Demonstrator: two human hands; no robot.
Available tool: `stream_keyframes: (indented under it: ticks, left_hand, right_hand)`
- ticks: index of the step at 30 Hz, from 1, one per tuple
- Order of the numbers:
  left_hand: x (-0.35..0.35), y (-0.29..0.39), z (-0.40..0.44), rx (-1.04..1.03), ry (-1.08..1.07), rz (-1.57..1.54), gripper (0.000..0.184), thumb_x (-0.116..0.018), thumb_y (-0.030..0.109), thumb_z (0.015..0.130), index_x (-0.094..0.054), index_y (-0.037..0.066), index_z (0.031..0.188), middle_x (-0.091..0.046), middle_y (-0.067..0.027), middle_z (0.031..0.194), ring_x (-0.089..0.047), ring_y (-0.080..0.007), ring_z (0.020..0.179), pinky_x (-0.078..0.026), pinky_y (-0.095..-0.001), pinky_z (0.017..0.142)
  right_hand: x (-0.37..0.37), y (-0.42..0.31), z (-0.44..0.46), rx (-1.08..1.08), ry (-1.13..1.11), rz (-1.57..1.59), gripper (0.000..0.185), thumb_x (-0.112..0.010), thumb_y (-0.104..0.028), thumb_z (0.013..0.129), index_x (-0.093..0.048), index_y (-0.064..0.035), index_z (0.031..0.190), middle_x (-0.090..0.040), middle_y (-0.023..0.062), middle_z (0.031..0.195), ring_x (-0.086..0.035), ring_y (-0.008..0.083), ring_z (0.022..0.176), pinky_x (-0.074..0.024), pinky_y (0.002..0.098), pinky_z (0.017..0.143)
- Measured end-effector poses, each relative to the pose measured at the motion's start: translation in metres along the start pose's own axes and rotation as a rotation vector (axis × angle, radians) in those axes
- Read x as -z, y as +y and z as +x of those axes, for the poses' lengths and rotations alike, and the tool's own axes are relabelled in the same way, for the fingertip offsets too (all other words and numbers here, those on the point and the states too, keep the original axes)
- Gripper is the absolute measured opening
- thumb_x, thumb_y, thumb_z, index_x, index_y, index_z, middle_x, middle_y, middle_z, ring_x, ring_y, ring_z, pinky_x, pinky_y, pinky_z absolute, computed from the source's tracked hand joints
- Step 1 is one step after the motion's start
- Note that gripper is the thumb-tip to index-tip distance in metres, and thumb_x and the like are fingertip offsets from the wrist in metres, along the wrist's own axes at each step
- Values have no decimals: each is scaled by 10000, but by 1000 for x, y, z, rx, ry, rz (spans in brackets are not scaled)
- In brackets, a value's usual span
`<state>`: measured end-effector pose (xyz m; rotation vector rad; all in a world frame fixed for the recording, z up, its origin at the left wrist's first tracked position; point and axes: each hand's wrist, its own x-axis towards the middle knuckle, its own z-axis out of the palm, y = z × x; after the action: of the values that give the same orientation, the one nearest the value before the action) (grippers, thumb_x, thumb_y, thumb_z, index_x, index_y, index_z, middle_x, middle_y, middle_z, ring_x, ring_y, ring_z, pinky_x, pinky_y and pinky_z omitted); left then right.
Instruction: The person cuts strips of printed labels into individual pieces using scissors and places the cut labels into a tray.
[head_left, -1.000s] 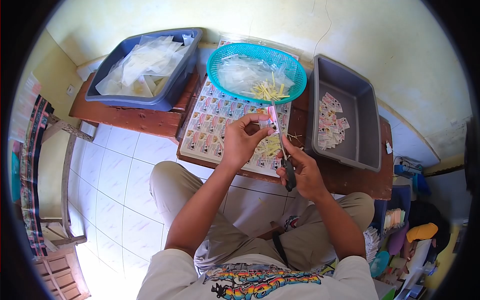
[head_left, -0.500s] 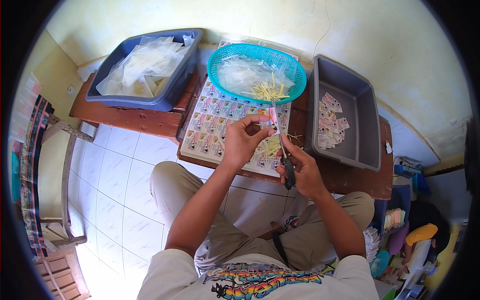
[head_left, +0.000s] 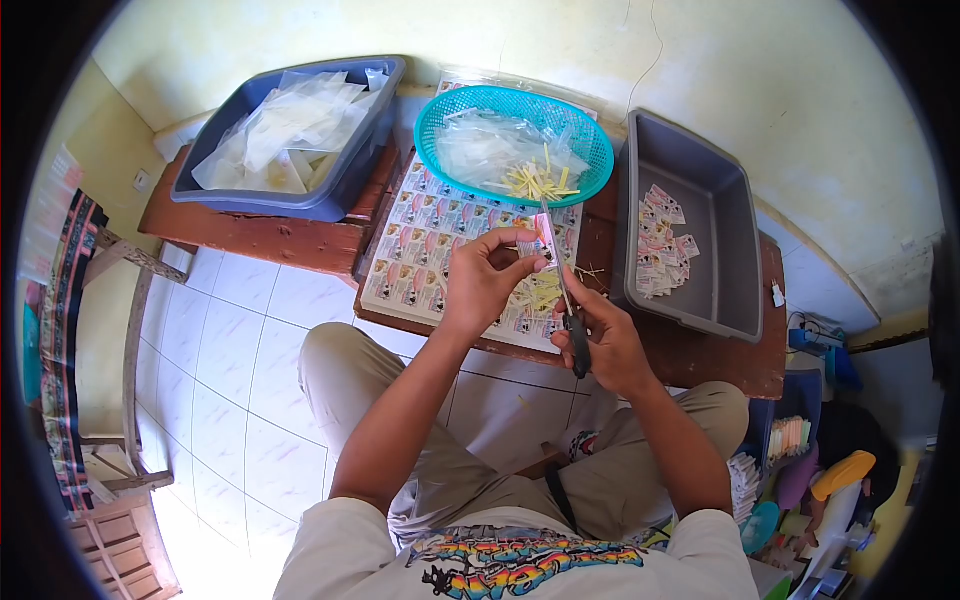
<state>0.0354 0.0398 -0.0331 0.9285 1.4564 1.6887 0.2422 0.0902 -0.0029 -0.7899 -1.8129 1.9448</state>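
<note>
Between thumb and fingers, my left hand [head_left: 487, 280] pinches a small printed label [head_left: 544, 238], held up in front of the turquoise basket. My right hand [head_left: 610, 345] grips black-handled scissors [head_left: 575, 338], their blades pointing away from me along the label's right edge. Beneath both hands lies a stack of printed label sheets [head_left: 405, 245], with yellowish paper strips [head_left: 540, 292] scattered over it. Cut labels [head_left: 662, 245] sit in a loose pile inside the grey tub to the right. Whether the blades are closed on the paper is too small to tell.
A turquoise basket [head_left: 428, 160] holds clear plastic pieces and yellow strips. To its left stands a blue tub [head_left: 350, 195] of plastic sheets; right is a grey tub [head_left: 735, 215]. All rest on a brown wooden table [head_left: 700, 362]. Another person's yellow sleeve [head_left: 843, 472] shows at lower right.
The label has tilted slightly and more of its face shows beside the blades. Both hands have otherwise barely moved.
</note>
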Motion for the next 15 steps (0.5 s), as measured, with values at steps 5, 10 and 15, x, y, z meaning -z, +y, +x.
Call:
stream_keyframes:
  ticks: [5, 10, 15]
  left_hand:
    - [-1, -3, -1, -1, -14, -42, 298, -826, 30, 888, -723, -5, 1165, -773, -78, 881, -696, -79, 794, -555, -243, 699]
    - [7, -1, 1, 10, -12, -44, 320, -805, -19, 899, -703, -15, 1202, -772, -84, 976, -706, -92, 874, -578, -240, 772]
    - [7, 4, -3, -22, 33, -37, 282, -815, 19, 899, -731, -3, 1168, -779, -84, 926, -695, -77, 822, -549, -236, 700]
  right_hand:
    - [-1, 2, 4, 13, 25, -33, 869, -789, 31, 886, -381, -142, 1633, -566, 54, 1190, -588, 66, 723, -520, 218, 581]
    - [-2, 2, 8, -42, 12, -13, 861, -808, 15, 879, -411, -164, 1622, -574, 44, 1180, -585, 55, 710, -509, 208, 561]
    - [3, 12, 17, 102, 11, -737, 841, -886, -253, 828, -504, -149, 1570, -634, 137, 1076, -673, 255, 891, -574, 377, 838]
